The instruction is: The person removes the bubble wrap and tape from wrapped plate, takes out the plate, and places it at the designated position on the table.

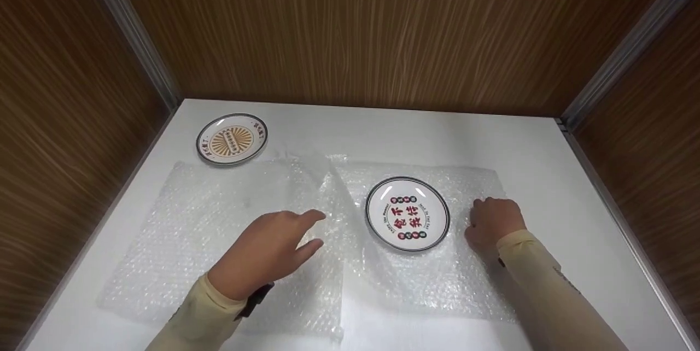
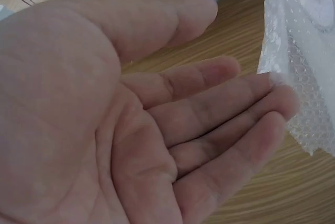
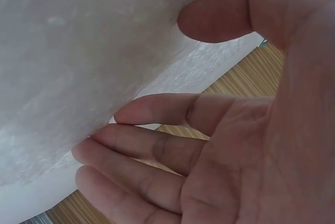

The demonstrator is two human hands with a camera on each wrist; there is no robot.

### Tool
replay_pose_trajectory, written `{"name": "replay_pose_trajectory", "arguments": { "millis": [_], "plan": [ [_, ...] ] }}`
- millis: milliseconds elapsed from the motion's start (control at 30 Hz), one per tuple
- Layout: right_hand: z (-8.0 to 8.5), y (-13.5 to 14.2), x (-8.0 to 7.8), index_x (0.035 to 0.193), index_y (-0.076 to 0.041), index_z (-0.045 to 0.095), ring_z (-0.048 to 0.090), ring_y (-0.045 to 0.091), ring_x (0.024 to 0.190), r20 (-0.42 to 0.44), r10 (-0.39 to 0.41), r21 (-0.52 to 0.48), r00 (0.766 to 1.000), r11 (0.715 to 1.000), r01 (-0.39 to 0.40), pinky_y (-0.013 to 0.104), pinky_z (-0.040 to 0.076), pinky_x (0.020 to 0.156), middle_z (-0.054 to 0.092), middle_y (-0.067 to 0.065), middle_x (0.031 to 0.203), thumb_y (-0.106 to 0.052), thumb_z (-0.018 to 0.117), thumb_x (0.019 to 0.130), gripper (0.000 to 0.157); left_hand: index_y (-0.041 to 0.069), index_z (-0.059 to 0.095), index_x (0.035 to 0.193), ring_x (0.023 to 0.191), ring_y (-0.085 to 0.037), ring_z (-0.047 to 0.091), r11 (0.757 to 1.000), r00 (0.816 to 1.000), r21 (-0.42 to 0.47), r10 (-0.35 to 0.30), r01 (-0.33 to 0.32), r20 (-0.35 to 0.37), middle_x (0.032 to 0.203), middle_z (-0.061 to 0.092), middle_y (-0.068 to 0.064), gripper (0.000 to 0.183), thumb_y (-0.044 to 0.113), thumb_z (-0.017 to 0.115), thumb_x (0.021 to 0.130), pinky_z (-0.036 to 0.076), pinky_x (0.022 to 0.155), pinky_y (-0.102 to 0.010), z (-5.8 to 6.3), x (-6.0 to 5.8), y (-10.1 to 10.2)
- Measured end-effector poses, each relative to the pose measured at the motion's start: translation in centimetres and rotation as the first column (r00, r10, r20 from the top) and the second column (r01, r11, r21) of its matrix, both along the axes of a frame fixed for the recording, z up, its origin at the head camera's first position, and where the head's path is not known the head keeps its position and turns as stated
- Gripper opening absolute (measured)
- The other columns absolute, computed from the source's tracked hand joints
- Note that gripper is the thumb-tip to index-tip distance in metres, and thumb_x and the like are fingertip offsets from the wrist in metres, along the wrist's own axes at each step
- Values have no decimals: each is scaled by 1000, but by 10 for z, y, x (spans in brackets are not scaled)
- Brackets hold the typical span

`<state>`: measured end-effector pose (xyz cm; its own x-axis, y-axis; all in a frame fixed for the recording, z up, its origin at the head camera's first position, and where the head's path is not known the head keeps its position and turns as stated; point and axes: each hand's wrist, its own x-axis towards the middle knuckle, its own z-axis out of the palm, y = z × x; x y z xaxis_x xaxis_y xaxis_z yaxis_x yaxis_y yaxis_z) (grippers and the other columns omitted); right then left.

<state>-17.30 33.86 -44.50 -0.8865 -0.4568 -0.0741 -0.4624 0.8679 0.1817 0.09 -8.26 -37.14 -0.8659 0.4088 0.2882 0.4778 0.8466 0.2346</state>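
Note:
A white plate [image 1: 408,189] with dark rim lines and red and black print lies face up on the right part of the bubble wrap [image 1: 229,241]. My left hand [image 1: 268,252] is over the wrap left of this plate, thumb and index finger apart and nothing between them. In the left wrist view, its fingertips are close to the wrap [image 2: 306,98]; contact is unclear. Just right of the plate, my right hand [image 1: 495,225] rests at the wrap's right edge with bent fingers. In the right wrist view, its fingertips touch the wrap [image 3: 78,77], the thumb standing apart.
A second plate [image 1: 232,162] with a yellow sunburst lies at the back left, by the wrap's far edge. The white table [image 1: 415,138] is enclosed by wood-grain panels [image 1: 350,34] at the back and sides, with metal strips [image 1: 136,34] in the corners.

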Motion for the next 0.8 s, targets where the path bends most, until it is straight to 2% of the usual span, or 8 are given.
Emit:
{"name": "replay_pose_trajectory", "arguments": {
  "millis": [100, 200, 333, 433, 567, 667, 733, 800],
  "plan": [
    [0, 2, 1, 66, -6, 53, 36, 20, 55, 7, -8, 2, 1000, 1000, 7, 40, 43, 46, 49, 7, 59, -17, 62, 73, 16, 3, 68, 125, 74, -22, 70, 1000, 996, 0, 27, -27, 86, 86, 75, -5, 41, 25, 78, 92, 57, 66, -39, -2, 10, -9],
    [-1, 4, 2, 70, -3, 55, 41, 22, 56, 17, -17, -7, 1000, 1000, 17, 42, 44, 47, 53, 12, 63, -16, 62, 74, 15, 1, 71, 121, 78, -23, 71, 999, 980, 9, 40, -42, 193, 89, 77, -5, 40, 26, 79, 91, 58, 69, -39, -5, 17, -15],
    [-2, 5, 4, 75, 1, 60, 47, 25, 58, 23, -24, -10, 999, 1000, 24, 45, 46, 49, 62, 21, 74, -16, 62, 73, 18, 0, 74, 112, 82, -23, 71, 998, 942, 27, 47, -60, 332, 88, 76, -5, 37, 28, 79, 90, 58, 73, -41, -15, 22, -16],
    [-3, 4, 6, 81, 5, 65, 50, 27, 59, 22, -28, -14, 999, 999, 28, 47, 48, 51, 65, 24, 80, -16, 62, 74, 23, 0, 75, 108, 82, -23, 70, 997, 914, 40, 43, -65, 403, 87, 75, -5, 36, 29, 80, 88, 57, 74, -43, -28, 25, -17],
    [-4, 4, 8, 82, 5, 63, 51, 28, 60, 29, -36, -45, 999, 998, 38, 49, 48, 52, 60, 19, 74, -15, 61, 77, 21, -2, 75, 105, 81, -24, 68, 997, 888, 55, 15, -46, 460, 87, 73, -6, 36, 28, 80, 86, 58, 76, -44, -47, 28, -16],
    [-5, 5, 8, 72, -2, 56, 45, 25, 58, 17, -24, -96, 1000, 995, 26, 46, 44, 50, 51, 12, 68, -15, 62, 77, 14, -1, 74, 95, 76, -21, 63, 998, 870, 41, 14, -39, 492, 81, 69, -3, 29, 26, 79, 85, 57, 78, -45, -58, 29, -13],
    [-5, 8, 8, 67, -6, 52, 41, 22, 57, 5, -12, -128, 1000, 992, 13, 44, 40, 47, 48, 9, 67, -14, 62, 77, 16, 4, 70, 82, 69, -16, 55, 999, 870, 22, 16, -31, 493, 73, 61, 2, 24, 26, 80, 84, 54, 71, -41, -63, 27, -10],
    [-6, 11, 7, 63, -10, 49, 38, 21, 56, 9, -9, -155, 1000, 988, 10, 41, 36, 45, 51, 12, 68, -14, 61, 77, 19, 5, 70, 85, 67, -17, 55, 1000, 883, -17, 14, -7, 469, 70, 59, 2, 23, 25, 80, 84, 53, 69, -40, -65, 23, -6]
  ]
}}
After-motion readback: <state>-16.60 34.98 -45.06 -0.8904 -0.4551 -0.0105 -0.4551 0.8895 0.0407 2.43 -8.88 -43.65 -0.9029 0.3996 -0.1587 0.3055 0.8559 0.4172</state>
